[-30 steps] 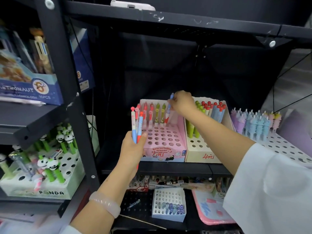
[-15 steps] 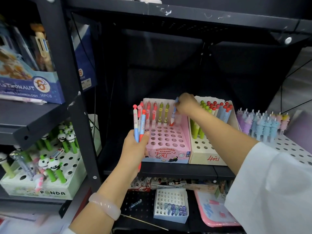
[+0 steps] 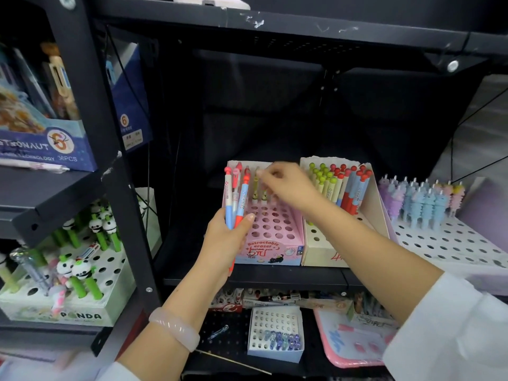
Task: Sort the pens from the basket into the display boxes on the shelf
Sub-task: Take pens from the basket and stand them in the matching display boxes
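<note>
Black metal shelf (image 3: 247, 277), display boxes side by side on it.

Right hand (image 3: 288, 185): grip now loosely curled, apparently empty, though blur makes that hard to confirm. A second ago it pinched a blue pen above the back row of the pink box (image 3: 275, 237); half a second ago the pen was going into a hole there. Now the hand has slid left along that back row, toward the left hand's bundle. The blue pen is hidden behind the hand, presumably seated.

Left hand (image 3: 225, 243): grip holds three upright pens (image 3: 233, 199), blue and red barrels, just in front of the pink box's left edge. Same bundle, same place as before.

Pink box: back row partly filled, front holes open. Cream box (image 3: 338, 243) touching its right side holds green and red-blue pens.

Read: one pen placed, three left in hand. Likely next: right hand takes one from the bundle. Basket not in view.
</note>
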{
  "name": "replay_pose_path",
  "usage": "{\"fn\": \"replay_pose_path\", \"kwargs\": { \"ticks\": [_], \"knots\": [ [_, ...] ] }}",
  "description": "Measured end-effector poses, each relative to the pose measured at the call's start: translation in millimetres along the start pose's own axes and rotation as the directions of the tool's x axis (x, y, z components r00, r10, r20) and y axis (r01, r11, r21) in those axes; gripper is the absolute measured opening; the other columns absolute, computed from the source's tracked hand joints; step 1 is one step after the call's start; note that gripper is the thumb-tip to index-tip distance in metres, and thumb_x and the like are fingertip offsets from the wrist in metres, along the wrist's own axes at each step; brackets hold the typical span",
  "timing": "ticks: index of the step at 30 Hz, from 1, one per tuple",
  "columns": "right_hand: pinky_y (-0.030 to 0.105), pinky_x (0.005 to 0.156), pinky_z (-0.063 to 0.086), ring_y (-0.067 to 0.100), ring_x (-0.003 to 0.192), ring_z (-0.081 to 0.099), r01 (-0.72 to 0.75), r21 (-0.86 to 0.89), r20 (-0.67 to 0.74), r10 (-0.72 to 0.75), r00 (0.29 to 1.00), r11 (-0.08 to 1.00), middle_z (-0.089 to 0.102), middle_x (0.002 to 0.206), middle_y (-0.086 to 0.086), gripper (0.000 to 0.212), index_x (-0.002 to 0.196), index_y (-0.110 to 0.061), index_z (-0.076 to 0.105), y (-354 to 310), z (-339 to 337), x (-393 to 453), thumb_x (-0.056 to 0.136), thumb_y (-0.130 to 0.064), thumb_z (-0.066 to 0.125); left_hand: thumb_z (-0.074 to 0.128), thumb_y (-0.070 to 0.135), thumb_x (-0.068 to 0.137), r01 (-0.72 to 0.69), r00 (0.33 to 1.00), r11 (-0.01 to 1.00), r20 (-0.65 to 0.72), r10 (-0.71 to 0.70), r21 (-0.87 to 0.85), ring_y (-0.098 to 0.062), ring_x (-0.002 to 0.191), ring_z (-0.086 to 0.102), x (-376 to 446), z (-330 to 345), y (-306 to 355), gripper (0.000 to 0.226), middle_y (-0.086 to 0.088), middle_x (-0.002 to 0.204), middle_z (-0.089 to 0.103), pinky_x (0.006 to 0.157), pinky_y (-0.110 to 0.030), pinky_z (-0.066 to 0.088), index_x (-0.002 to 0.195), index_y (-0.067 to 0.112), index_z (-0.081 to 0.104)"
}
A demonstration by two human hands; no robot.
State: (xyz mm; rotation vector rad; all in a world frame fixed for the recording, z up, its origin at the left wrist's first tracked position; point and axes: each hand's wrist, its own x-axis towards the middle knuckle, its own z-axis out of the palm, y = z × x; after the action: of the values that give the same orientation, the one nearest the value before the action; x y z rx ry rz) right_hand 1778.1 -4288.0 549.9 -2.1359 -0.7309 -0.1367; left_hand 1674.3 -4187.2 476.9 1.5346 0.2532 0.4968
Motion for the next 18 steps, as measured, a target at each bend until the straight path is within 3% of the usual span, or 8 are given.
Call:
{"fn": "replay_pose_path", "kwargs": {
  "ticks": [2,5,11,16,18],
  "knots": [
    [0.025,0.066,0.054,0.01,0.068,0.061,-0.039,0.144,0.191,0.011,0.982,0.989,0.068,0.079,0.005,0.023,0.086,-0.014,0.066,-5.5,3.4,-18.3,0.091,-0.034,0.056,0.057,0.023,0.091,-0.006,1.0,1.0,0.018,0.006,-0.018,-0.001,0.043,0.039,-2.5,5.9,2.3,0.011,0.007,0.064,0.05,0.042,-0.014,0.036,0.102,0.022,0.056],
    [0.016,0.059,0.053,0.005,0.061,0.059,-0.095,0.291,0.241,0.024,0.97,0.952,0.062,0.07,0.0,0.017,0.082,-0.009,0.064,-1.4,1.5,-30.7,0.092,-0.021,0.057,0.054,0.027,0.092,-0.023,0.999,0.999,0.045,0.025,-0.029,-0.001,0.043,0.04,-6.3,15.6,7.1,0.007,0.008,0.06,0.05,0.042,-0.015,0.037,0.097,0.022,0.057],
    [0.018,0.049,0.052,0.007,0.05,0.061,-0.051,0.474,-0.049,0.084,0.995,0.879,0.06,0.071,0.003,0.017,0.085,-0.017,0.047,8.2,-35.1,-34.2,0.1,-0.021,0.039,0.04,0.027,0.099,0.005,0.994,0.999,0.105,0.001,-0.053,-0.005,0.042,0.047,-13.9,34.0,14.3,0.018,0.002,0.064,0.059,0.042,-0.017,0.04,0.103,0.016,0.054],
    [0.019,0.047,0.051,0.004,0.046,0.059,0.052,0.343,-0.338,0.071,0.939,0.938,0.06,0.069,0.004,0.013,0.087,-0.02,0.043,37.5,-85.2,-39.7,0.1,-0.021,0.039,0.041,0.024,0.099,0.016,0.991,0.999,0.132,-0.011,-0.035,-0.005,0.037,0.041,-19.7,57.7,13.5,0.013,0.006,0.064,0.06,0.038,-0.015,0.035,0.092,0.022,0.052],
    [0.03,0.054,0.055,0.012,0.054,0.063,0.047,0.187,-0.423,0.037,0.905,0.981,0.062,0.072,0.009,0.011,0.09,-0.017,0.043,53.6,-103.4,-42.5,0.099,-0.021,0.04,0.042,0.023,0.098,0.006,0.99,1.0,0.139,-0.003,-0.026,-0.003,0.037,0.039,-21.4,67.9,14.2,0.014,0.007,0.06,0.057,0.038,-0.015,0.035,0.089,0.022,0.053]
  ]
}}
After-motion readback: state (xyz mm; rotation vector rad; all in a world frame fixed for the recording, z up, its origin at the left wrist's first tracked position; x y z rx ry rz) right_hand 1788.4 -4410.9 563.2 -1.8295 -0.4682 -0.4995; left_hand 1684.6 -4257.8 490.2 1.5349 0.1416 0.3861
